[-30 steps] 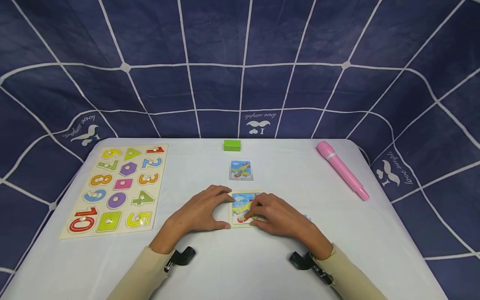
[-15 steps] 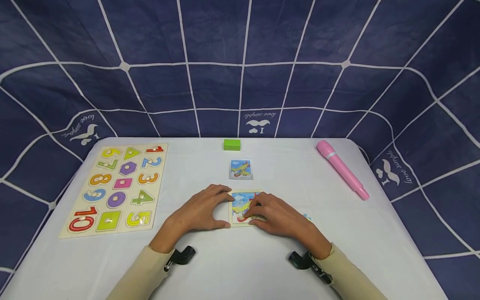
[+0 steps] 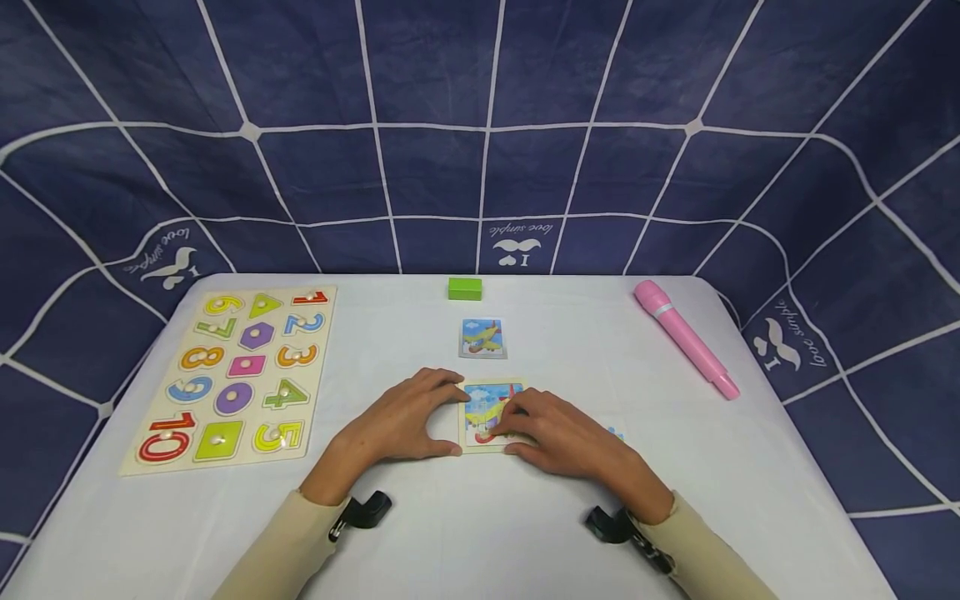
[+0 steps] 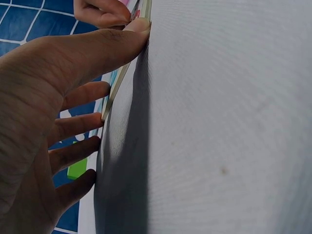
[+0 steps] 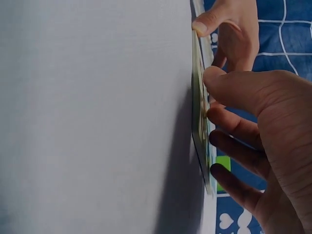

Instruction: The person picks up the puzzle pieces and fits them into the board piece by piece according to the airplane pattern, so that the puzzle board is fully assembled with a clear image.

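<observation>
A small jigsaw puzzle (image 3: 486, 402) with a yellow plane on blue sky lies in a pale tray between my hands in the head view. My left hand (image 3: 405, 417) rests at its left side. In the left wrist view, the thumb (image 4: 131, 36) touches the near corner, with the other fingers extended along the edge. My right hand (image 3: 558, 433) reaches over the puzzle's right part, fingertips on the picture near the red bottom piece. In the right wrist view, the thumb (image 5: 234, 87) and fingers are apart on the surface. The right hand hides part of the picture.
Beyond the puzzle lies a matching plane picture card (image 3: 482, 338), with a green block (image 3: 465, 289) behind it. A number-and-shape peg board (image 3: 240, 379) is on the left, a pink toy microphone (image 3: 686, 339) on the right. A bluish piece (image 3: 616, 433) shows beside the right wrist.
My right hand and wrist have shifted slightly right and toward the near side, uncovering a bit more of the puzzle. The left hand stays put.
</observation>
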`<state>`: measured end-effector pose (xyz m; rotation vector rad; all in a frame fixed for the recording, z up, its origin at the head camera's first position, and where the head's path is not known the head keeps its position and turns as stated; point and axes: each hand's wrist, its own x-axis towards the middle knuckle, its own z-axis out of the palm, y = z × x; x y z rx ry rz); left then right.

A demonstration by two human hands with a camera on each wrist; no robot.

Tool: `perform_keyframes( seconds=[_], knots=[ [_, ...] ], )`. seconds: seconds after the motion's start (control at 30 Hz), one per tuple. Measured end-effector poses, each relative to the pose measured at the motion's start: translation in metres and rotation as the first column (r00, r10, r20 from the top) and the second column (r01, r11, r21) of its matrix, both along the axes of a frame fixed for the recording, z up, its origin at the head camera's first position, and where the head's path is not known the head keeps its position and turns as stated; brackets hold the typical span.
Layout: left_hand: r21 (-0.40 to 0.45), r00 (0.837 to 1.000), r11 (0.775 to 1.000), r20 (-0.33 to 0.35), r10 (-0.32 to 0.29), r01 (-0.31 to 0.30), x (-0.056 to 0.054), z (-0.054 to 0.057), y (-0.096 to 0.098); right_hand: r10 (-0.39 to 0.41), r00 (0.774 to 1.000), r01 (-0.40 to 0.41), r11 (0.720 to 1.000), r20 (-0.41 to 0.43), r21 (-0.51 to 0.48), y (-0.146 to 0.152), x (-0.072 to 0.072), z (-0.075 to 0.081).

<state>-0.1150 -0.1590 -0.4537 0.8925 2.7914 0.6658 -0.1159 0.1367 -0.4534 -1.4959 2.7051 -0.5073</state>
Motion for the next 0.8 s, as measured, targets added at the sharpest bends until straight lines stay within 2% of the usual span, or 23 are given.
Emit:
perform_keyframes(
  seconds=[0.23,0.5,0.8],
  knots=[
    [0.002,1.000,1.000,0.000,0.003,-0.003,0.000,-0.001,0.000,-0.022,1.000,0.023,0.998,0.018,-0.057,0.016,0.001,0.001],
    [-0.010,1.000,1.000,0.001,0.009,-0.009,0.000,-0.003,0.000,-0.128,0.990,0.131,0.990,0.052,-0.050,0.042,0.006,0.004],
    [-0.001,1.000,1.000,-0.002,0.011,-0.011,0.000,-0.003,0.001,-0.207,0.978,0.207,0.976,0.002,-0.066,0.071,0.008,0.005]
  ],
)
